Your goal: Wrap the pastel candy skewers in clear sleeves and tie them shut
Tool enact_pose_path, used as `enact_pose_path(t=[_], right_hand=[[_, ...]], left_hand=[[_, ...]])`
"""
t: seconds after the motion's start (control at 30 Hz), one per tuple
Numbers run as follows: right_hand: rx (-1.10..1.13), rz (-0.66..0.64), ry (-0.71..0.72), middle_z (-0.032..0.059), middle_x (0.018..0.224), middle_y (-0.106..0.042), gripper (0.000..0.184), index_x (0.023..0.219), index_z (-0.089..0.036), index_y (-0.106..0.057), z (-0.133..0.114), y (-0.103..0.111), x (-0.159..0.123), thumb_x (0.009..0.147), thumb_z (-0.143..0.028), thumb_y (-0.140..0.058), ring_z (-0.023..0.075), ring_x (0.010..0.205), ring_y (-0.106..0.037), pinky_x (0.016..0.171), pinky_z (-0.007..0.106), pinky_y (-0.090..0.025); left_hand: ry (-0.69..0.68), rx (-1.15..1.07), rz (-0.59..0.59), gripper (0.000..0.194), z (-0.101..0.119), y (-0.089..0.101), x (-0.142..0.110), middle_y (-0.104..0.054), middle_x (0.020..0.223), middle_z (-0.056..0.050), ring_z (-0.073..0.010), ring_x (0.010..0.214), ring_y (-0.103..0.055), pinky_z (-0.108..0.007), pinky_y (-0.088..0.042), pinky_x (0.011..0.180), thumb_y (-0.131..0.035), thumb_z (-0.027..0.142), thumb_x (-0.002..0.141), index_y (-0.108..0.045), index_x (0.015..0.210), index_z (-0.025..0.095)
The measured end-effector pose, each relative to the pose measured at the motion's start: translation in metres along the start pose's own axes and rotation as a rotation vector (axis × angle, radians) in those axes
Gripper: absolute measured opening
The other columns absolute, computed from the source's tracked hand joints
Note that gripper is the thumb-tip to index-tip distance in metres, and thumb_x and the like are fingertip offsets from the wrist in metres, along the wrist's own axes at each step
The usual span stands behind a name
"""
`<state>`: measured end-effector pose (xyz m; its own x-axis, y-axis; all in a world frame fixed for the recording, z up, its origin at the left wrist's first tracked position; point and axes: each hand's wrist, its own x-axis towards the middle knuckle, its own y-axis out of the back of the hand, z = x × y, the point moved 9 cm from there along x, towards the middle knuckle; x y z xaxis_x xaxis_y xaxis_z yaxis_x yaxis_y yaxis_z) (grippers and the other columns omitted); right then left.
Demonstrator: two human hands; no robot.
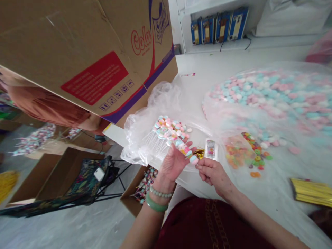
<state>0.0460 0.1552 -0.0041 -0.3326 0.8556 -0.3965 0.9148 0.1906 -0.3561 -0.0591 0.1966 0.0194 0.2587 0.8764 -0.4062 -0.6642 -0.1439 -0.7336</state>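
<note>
Candy skewer (186,150) (pastel) across left fingers (189,143).

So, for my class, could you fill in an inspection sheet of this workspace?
Surface: white table, partly under clear plastic.
Job's things: candy skewer, pile of skewers, marshmallows, gummy rings.
Clutter: large carton, gold strips.
Hands: left hand holds the candy skewer; right hand pinches at its end.
Cables: thin dark cord at the shelf.
Surroundings: folding chair bearing a phone; another person, partly hidden by the large carton.
</note>
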Motion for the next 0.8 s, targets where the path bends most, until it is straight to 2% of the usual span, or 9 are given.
enact_pose_path(t=[0.07, 0.13, 0.27, 0.4, 0.5, 0.57, 0.6, 0.7, 0.8], right_hand=[[-0.034, 0.006, -0.031, -0.0072, 0.044, -0.048, 0.020, 0.069, -0.020, -0.056, 0.005, 0.002, 0.002, 0.075, -0.038, -0.059, 0.0063, 0.036, -0.027, 0.037, 0.021, -0.017], [-0.130, 0.036, -0.011, -0.0072, 0.044, -0.048, 0.018, 0.068, -0.020, -0.058, 0.007, 0.006, 0.006, 0.075, -0.036, -0.058, 0.0073, 0.037, -0.030, 0.040, 0.022, -0.021], [-0.517, 0.115, 0.159, -0.0049, 0.048, -0.051, 0.019, 0.063, -0.022, -0.059, -0.005, 0.012, 0.007, 0.079, -0.028, -0.052, 0.0118, 0.051, -0.046, 0.054, 0.023, -0.035], [-0.948, 0.177, 0.293, 0.0007, 0.066, -0.064, 0.023, 0.075, -0.023, -0.064, -0.017, 0.012, -0.002, 0.086, -0.025, -0.044, 0.0158, 0.063, -0.056, 0.059, 0.026, -0.033], [-1.089, 0.165, 0.356, 0.0047, 0.072, -0.067, 0.028, 0.077, -0.021, -0.064, -0.019, 0.006, -0.006, 0.089, -0.023, -0.039, 0.0170, 0.066, -0.058, 0.059, 0.027, -0.031], [-0.999, 0.147, 0.353, 0.0033, 0.068, -0.065, 0.025, 0.074, -0.021, -0.063, -0.017, 0.005, -0.006, 0.087, -0.022, -0.041, 0.0161, 0.065, -0.057, 0.059, 0.026, -0.031], [-0.887, 0.129, 0.327, 0.0016, 0.064, -0.063, 0.023, 0.072, -0.021, -0.061, -0.014, 0.006, -0.004, 0.085, -0.023, -0.043, 0.0151, 0.063, -0.055, 0.059, 0.026, -0.032], [-0.354, 0.054, 0.111, -0.0039, 0.048, -0.051, 0.018, 0.065, -0.020, -0.055, 0.005, 0.008, 0.004, 0.080, -0.029, -0.051, 0.0105, 0.047, -0.043, 0.049, 0.022, -0.030], [0.158, -0.013, -0.110, -0.0082, 0.042, -0.043, 0.017, 0.069, -0.018, -0.055, 0.023, 0.002, 0.007, 0.073, -0.033, -0.061, 0.0055, 0.036, -0.024, 0.038, 0.020, -0.014]], left_hand=[[-0.060, 0.014, 0.055, 0.042, 0.015, 0.002, 0.005, -0.067, 0.109, -0.010, -0.0261, 0.094, -0.066, -0.042, -0.052, 0.084, -0.071, 0.044, 0.076, -0.062, 0.107, 0.018], [-0.115, 0.034, 0.141, 0.028, 0.023, 0.006, 0.009, -0.068, 0.097, -0.006, -0.0206, 0.083, -0.067, -0.039, -0.053, 0.081, -0.068, 0.036, 0.080, -0.063, 0.101, 0.018], [-0.175, -0.031, 0.264, 0.013, 0.020, 0.010, 0.018, -0.062, 0.072, 0.000, -0.0132, 0.068, -0.063, -0.032, -0.053, 0.076, -0.064, 0.029, 0.084, -0.062, 0.086, 0.016], [-0.235, -0.013, 0.258, 0.017, 0.015, 0.004, 0.021, -0.060, 0.070, 0.001, -0.0100, 0.062, -0.058, -0.028, -0.052, 0.072, -0.062, 0.030, 0.086, -0.062, 0.079, 0.015], [-0.255, 0.113, 0.215, 0.020, 0.013, -0.002, 0.018, -0.062, 0.073, -0.001, -0.0111, 0.064, -0.059, -0.027, -0.051, 0.068, -0.064, 0.035, 0.084, -0.063, 0.085, 0.015], [-0.225, 0.207, 0.165, 0.027, 0.008, -0.007, 0.017, -0.061, 0.072, -0.001, -0.0128, 0.063, -0.061, -0.027, -0.051, 0.064, -0.064, 0.042, 0.082, -0.063, 0.087, 0.015], [-0.204, 0.241, 0.142, 0.030, 0.005, -0.009, 0.017, -0.061, 0.070, -0.001, -0.0133, 0.061, -0.061, -0.027, -0.050, 0.062, -0.064, 0.046, 0.082, -0.063, 0.087, 0.016], [-0.156, 0.261, 0.115, 0.037, -0.002, -0.009, 0.016, -0.058, 0.065, 0.000, -0.0139, 0.054, -0.059, -0.027, -0.049, 0.055, -0.062, 0.053, 0.080, -0.061, 0.088, 0.016], [-0.108, 0.198, 0.127, 0.040, -0.005, -0.004, 0.018, -0.058, 0.065, 0.000, -0.0144, 0.054, -0.059, -0.028, -0.050, 0.054, -0.062, 0.055, 0.080, -0.061, 0.089, 0.016]])
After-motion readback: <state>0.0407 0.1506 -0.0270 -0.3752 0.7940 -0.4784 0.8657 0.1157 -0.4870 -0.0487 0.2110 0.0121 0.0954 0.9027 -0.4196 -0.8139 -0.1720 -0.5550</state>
